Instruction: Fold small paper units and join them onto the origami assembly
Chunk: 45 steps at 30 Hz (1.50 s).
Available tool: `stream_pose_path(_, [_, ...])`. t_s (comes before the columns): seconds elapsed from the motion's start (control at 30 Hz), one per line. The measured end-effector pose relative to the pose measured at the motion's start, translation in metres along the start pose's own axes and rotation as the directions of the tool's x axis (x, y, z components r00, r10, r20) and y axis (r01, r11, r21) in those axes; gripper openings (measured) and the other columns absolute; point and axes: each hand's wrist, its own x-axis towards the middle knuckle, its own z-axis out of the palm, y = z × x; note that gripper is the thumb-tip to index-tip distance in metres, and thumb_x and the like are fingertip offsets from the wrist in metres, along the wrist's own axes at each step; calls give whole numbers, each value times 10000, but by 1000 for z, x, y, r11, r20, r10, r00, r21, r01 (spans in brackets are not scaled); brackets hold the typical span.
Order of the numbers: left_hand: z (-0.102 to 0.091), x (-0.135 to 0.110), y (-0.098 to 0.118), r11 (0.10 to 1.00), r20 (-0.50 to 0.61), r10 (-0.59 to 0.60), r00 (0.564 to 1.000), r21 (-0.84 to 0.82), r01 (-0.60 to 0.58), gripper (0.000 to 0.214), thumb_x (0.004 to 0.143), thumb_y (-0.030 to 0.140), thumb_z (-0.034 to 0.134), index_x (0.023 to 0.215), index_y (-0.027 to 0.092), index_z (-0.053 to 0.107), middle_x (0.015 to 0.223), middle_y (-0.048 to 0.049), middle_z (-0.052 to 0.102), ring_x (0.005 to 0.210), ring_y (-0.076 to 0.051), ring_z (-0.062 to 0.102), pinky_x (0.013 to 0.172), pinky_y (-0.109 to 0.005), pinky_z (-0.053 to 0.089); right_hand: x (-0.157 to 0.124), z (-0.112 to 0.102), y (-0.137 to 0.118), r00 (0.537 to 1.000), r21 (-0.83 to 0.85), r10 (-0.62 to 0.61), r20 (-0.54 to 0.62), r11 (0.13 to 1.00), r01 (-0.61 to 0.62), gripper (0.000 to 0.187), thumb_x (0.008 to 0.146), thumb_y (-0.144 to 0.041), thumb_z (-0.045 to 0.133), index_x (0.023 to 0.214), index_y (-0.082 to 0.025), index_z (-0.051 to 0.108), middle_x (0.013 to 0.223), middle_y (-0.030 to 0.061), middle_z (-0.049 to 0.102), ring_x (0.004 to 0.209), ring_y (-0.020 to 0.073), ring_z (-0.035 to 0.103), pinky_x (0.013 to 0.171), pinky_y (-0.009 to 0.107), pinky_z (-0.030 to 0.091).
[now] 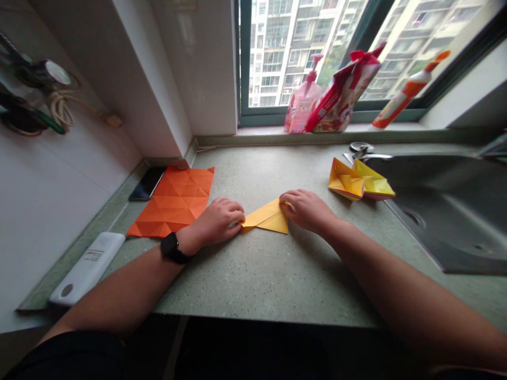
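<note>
Both grips are closed on the folded yellow paper point(267, 217). The left hand point(219, 219) has its fingers curled down onto the pointed tip at the paper's 9 o'clock end. The right hand point(304, 208) curls its fingers over the corner at 1 o'clock and hides it. Whether either grip pinches the edge or only presses it flat cannot be told.

The paper lies flat on the speckled table point(261, 274), near the middle, as a low triangle with its long edge toward 6 o'clock. A black watch point(172, 248) sits on the left wrist.

At 9 o'clock from the paper, just beyond the left hand, lies an orange creased sheet point(174, 200), opened out flat and marked all over with triangular folds. A dark phone point(147, 183) touches its far corner at 10 o'clock, against the wall. A white flat device point(89, 266) lies at 8 o'clock along the table's edge.

At 2 o'clock, apart from the right hand, sit 2 folded yellow pieces point(360, 182), side by side and touching. A steel sink point(447, 211) fills the table at 3 o'clock.

On the sill at 12 to 1 o'clock stand a pink pump bottle point(303, 103), a red pouch point(343, 92) leaning on it, and an orange and white bottle point(407, 92), tilted.
</note>
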Motion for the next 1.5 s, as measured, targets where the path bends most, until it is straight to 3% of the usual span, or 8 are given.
stream_pose_path(0.17, [2,1,3,997,-10,54,998,-55,-54,167,1035,362,697,971,224,764,1132,-55,780,1035,-233,689,958,-414,494,0,6,-2,997,13,-36,-62,999,37,258,999,-178,602,1143,-233,810,1384,88,773,1216,286,714,1071,461,555])
stream_pose_path(0.37, [10,5,7,998,-42,-22,999,-56,19,281,1084,364,612,919,206,775,1121,-76,765,1003,-229,682,955,-422,509,-4,2,-18,977,91,-124,-173,986,142,345,977,-147,602,1255,-228,791,1309,110,785,1155,280,716,1038,471,568])
stream_pose_path(0.6, [14,11,10,991,-60,-115,992,-81,110,158,1043,309,664,971,204,759,1135,-77,764,1039,-238,677,1004,-443,513,-6,1,-36,919,272,-368,-139,878,393,260,1034,-194,600,1148,-261,824,1164,87,815,1058,240,740,946,423,590])
stream_pose_path(0.8, [16,13,12,985,-80,-167,983,-55,163,138,1019,306,689,947,206,751,1113,-74,767,1046,-250,668,1016,-451,501,-7,-1,-38,883,325,-454,-114,823,465,299,1016,-186,642,1234,-301,811,1163,59,806,1037,206,727,940,385,584])
stream_pose_path(1.03, [18,15,13,976,-89,-218,972,-6,218,121,999,307,722,1026,190,716,1074,-84,753,1058,-271,654,1003,-448,504,-8,-1,-39,879,290,-469,-85,832,473,305,1012,-229,690,1269,-337,814,1196,64,783,1087,217,705,991,397,575])
stream_pose_path(1.13, [16,13,14,984,-102,-172,980,21,175,94,1033,265,675,1072,192,720,1147,-90,757,1100,-270,653,1019,-445,499,-8,0,-40,884,287,-461,-79,839,463,308,1014,-231,691,1268,-351,816,1193,62,777,1076,216,698,988,400,574])
stream_pose_path(1.3, [6,7,21,997,-10,45,999,59,-44,178,1092,230,594,1076,234,771,1215,-48,792,1105,-242,676,1067,-445,463,-9,1,-40,890,292,-451,-69,844,450,336,997,-242,716,1300,-357,803,1215,69,763,1100,231,691,1012,426,573])
stream_pose_path(1.5, [-5,-1,23,998,80,33,996,45,-37,203,1072,290,644,1212,299,791,1232,-22,809,1172,-257,690,1205,-533,372,-10,1,-41,899,314,-434,-63,846,431,351,990,-258,737,1316,-372,799,1217,70,761,1113,241,689,1016,435,575])
